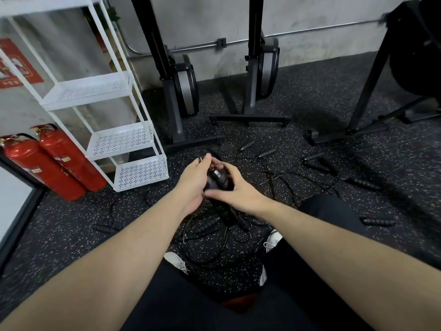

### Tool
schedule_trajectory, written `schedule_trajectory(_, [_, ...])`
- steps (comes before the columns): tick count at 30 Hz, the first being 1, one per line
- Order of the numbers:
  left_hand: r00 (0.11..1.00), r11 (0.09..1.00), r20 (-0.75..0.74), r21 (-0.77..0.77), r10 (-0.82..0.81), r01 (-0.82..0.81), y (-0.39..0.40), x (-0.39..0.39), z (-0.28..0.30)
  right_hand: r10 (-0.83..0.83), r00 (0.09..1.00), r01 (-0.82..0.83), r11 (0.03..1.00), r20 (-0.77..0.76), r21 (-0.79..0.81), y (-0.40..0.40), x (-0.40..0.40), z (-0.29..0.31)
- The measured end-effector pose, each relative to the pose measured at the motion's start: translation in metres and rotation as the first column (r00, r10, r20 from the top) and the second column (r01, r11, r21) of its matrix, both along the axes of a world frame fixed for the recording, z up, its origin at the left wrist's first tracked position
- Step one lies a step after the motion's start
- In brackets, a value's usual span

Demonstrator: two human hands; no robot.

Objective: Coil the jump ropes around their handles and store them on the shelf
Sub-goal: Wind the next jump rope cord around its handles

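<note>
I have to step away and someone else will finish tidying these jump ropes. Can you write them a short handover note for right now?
Left hand pinches the thin rope near the top of the held handles; right hand grips those handles, so one rope is mid-coil.
White shelf stands at left, its visible tiers bare: nothing stored.
Loose handles and tangled ropes lie over the floor in front.
Left: finish this coil, shelve it, then do the rest.
</note>
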State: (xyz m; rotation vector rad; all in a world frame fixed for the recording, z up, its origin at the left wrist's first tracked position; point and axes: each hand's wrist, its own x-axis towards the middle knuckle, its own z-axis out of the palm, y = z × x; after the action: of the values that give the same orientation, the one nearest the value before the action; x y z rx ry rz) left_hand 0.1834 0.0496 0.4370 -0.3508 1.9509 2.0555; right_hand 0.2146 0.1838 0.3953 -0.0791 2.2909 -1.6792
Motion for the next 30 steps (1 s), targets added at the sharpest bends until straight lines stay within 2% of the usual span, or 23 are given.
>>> schedule_trajectory(3, [0.998,0.997,0.037,0.054,0.043,-0.045,0.002,-0.001,-0.002,0.041,0.999,-0.041,0.999,0.014,0.021,-0.001,0.005,-0.006])
schedule_trajectory(7, [0.998,1.0,0.048,-0.015,0.027,-0.026,0.008,0.005,-0.008,-0.017,1.0,0.017,1.0,0.025,-0.01,0.0,0.007,-0.017])
schedule_trajectory(9, [0.997,0.999,0.075,-0.037,0.005,-0.002,0.01,0.01,-0.011,-0.053,0.997,0.057,0.997,0.057,-0.058,0.003,0.008,-0.019])
schedule_trajectory(12, [0.988,1.0,0.152,0.017,-0.018,0.016,0.015,0.019,-0.018,-0.097,0.982,0.13,0.971,0.164,-0.201,0.006,0.009,-0.022])
schedule_trajectory(16, [0.985,0.997,0.157,0.034,-0.069,0.065,0.021,0.038,-0.032,-0.184,0.926,0.311,0.869,0.331,-0.386,0.007,0.007,-0.027])
schedule_trajectory(19, [0.971,0.977,0.13,-0.034,-0.203,0.209,0.025,0.052,-0.042,-0.215,0.887,0.411,0.769,0.409,-0.488,0.007,0.004,-0.027])
schedule_trajectory(21, [0.958,0.957,0.112,-0.094,-0.264,0.274,0.026,0.056,-0.046,-0.238,0.867,0.447,0.759,0.438,-0.473,0.008,0.004,-0.026])
schedule_trajectory(23, [0.951,0.948,0.119,-0.108,-0.286,0.298,0.024,0.056,-0.046,-0.248,0.864,0.441,0.791,0.438,-0.423,0.01,0.004,-0.028])
schedule_trajectory(26, [0.921,0.94,0.186,0.036,-0.341,0.341,0.017,0.056,-0.044,-0.237,0.881,0.403,0.829,0.409,-0.388,0.009,0.006,-0.029])
schedule_trajectory(30, [0.923,0.937,0.161,0.047,-0.349,0.346,0.006,0.052,-0.049,-0.218,0.903,0.36,0.855,0.371,-0.373,0.006,0.009,-0.027])
